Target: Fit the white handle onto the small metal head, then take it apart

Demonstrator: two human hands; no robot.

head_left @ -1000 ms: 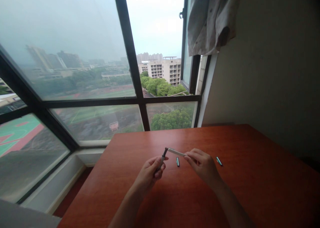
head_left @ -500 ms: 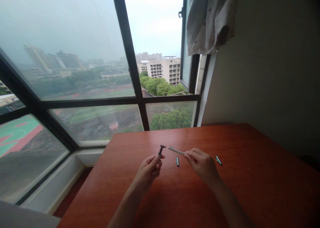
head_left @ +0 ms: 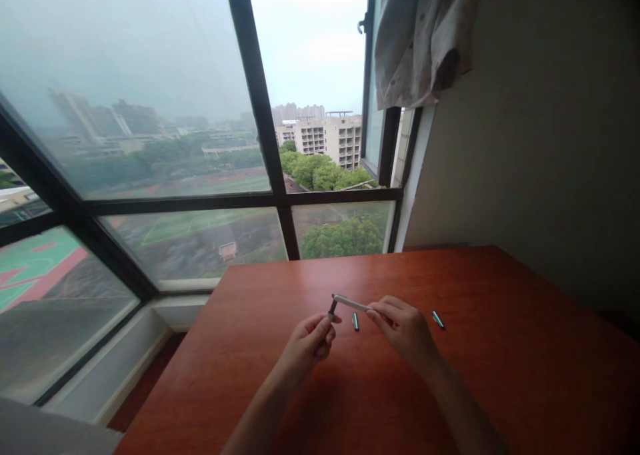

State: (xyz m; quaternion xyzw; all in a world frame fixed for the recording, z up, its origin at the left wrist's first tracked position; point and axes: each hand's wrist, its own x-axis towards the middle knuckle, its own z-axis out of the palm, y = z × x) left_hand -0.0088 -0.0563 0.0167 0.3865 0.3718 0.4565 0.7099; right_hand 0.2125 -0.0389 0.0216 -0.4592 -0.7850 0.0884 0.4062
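Note:
My left hand (head_left: 311, 340) is closed around the lower end of a small dark T-shaped piece (head_left: 333, 306), which stands up from the fingers. A slim pale rod (head_left: 353, 303) is pinched near its right end between the thumb and fingers of my right hand (head_left: 406, 327). The rod's left end meets the head of the dark piece. Whether it fits over the head or only touches it is too small to tell. A short dark-and-green piece (head_left: 355, 321) lies on the table between my hands. Another such piece (head_left: 438, 320) lies right of my right hand.
Under my hands spreads a reddish-brown wooden table (head_left: 500, 348). Dark-framed windows (head_left: 180, 205) stand beyond its far and left sides. A cloth curtain (head_left: 420, 42) hangs at the upper right, beside a bare wall (head_left: 525, 142).
My left hand has moved right and brought the dark T-shaped piece up against the rod's left end; a gap lay between them before. My right hand has hardly moved.

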